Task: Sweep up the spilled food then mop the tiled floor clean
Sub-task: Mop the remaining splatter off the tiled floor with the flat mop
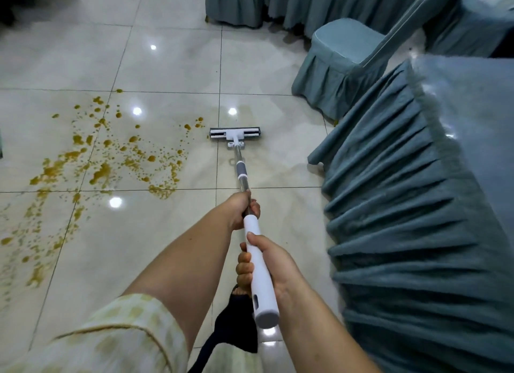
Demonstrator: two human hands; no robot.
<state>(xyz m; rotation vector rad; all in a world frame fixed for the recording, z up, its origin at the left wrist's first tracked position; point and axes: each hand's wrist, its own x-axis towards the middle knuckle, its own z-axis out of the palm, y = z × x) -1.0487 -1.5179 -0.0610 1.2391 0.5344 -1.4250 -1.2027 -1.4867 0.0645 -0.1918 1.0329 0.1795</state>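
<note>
One mop, two hands, one spill. The mop head (235, 133) lies flat on the tiled floor (172, 66) near the middle of the view. Its pole (241, 175) runs from it toward 6 o'clock into the hands.

The left hand (241, 209) is clenched round the metal part of the pole, just above the white grip (260, 267). The right hand (268, 264) sits lower, at 6 o'clock from the left. Its fingers are wrapped round the white grip and its thumb lies along the top. Both hands grasp the mop; neither is free. One pale checked sleeve (116, 331) shows on the left arm, at 7 o'clock.

The spill (111, 155) is a single orange-brown splatter of many drops and blots at 9 o'clock from the mop head. Its nearest drops are just beside the head's left end, not touching it. From there it trails toward 8 o'clock and the left edge.

One blue-covered chair (342, 66) stands at 2 o'clock. There are two skirted tables in the same blue: one (417, 219) fills the 3 to 5 o'clock side, close to the right arm; the other (278, 5) lies along 12 o'clock. A third blue shape at the 1 o'clock corner is too cropped to tell.
</note>
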